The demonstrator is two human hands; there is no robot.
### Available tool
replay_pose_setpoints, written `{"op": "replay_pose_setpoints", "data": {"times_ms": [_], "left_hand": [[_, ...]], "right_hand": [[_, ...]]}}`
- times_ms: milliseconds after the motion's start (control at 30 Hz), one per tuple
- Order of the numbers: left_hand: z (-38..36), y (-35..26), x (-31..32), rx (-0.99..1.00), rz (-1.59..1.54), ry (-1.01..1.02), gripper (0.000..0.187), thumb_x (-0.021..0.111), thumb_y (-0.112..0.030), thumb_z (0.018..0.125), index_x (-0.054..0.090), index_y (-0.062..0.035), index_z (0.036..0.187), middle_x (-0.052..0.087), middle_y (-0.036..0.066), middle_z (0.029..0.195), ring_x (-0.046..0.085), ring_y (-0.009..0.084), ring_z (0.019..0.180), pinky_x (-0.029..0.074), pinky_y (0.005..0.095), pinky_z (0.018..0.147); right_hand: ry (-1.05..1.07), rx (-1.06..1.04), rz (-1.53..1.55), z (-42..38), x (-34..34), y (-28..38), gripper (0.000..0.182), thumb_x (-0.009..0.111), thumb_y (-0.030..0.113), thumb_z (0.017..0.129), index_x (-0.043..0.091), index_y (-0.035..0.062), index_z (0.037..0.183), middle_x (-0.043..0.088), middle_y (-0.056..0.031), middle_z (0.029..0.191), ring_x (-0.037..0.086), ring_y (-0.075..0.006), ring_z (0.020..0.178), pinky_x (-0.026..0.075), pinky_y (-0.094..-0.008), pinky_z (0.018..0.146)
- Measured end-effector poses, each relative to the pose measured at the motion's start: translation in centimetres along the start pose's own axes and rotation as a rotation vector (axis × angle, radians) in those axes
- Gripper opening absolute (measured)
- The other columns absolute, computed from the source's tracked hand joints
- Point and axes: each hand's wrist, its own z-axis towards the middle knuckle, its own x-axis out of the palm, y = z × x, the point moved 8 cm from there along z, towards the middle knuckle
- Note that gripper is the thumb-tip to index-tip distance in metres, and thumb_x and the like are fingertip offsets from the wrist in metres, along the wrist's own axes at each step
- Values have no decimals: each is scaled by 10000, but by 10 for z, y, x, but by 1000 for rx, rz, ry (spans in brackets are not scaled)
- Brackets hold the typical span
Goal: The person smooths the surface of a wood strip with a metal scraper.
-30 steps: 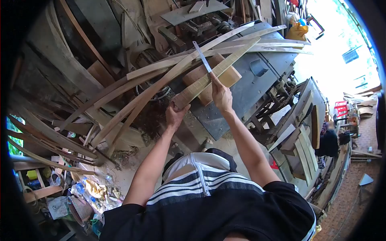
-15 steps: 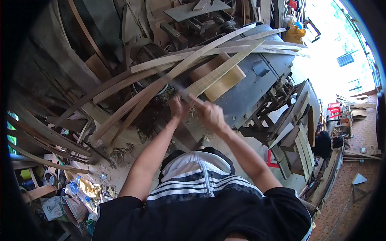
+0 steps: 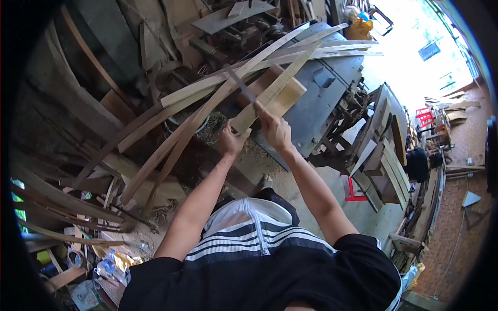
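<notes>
My left hand (image 3: pixel 232 142) is closed around the near end of a long, tapered wooden strip (image 3: pixel 284 79), which slants away to the upper right. Beneath the strip lies a thick wooden block (image 3: pixel 291 95) on a grey metal table (image 3: pixel 315 101). In my right hand (image 3: pixel 277 132) is the wooden handle of a tool with a long, narrow, dark blade (image 3: pixel 240 83). That blade points up and left and overlaps the strip's left edge in this view. My right hand is just right of the strip, close to my left hand.
Several long curved wooden slats (image 3: pixel 207 106) cross the table and reach down to the left. A machine frame with stacked boards (image 3: pixel 386 160) stands on the right, beside a red plastic piece (image 3: pixel 355 189). Shavings and clutter cover the floor at lower left.
My right hand has moved slightly up with the tool, whose blade was blurred and nearer my left hand before. The whole view has shifted a little.
</notes>
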Motion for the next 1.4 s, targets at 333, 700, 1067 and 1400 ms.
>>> {"op": "replay_pose_setpoints", "data": {"times_ms": [333,700,1067,1400], "left_hand": [[-9,-34,-46,188,28,41,554,896,-208,737,607,-77,1192,717,106,1025,711,218,948,564,353,810],[22,-160,-131,50,-112,380,527,818,-67,839,546,-29,1289,647,56,1190,622,152,1112,499,328,1000],[-15,-186,12,158,-313,257,1067,729,-396,913,-13,-100,1619,143,191,1658,204,302,1525,177,489,1238],[43,-160,-14,-4,-294,261,563,588,-248,977,382,-23,1450,562,106,954,582,146,577,516,266,418]], "right_hand": [[-12,238,81,44,-67,-78,585,653,412,933,488,302,1484,736,-163,940,708,-395,939,560,-481,810],[320,-469,-44,70,-55,68,756,812,400,745,553,238,1437,684,-116,1171,702,-327,991,567,-445,795],[22,-260,482,137,-147,188,815,809,539,707,615,106,1368,754,-156,961,730,-336,922,561,-447,855],[-134,384,702,181,-95,-41,567,468,531,1022,673,65,1274,701,-188,1201,662,-290,1130,494,-412,986]]}}
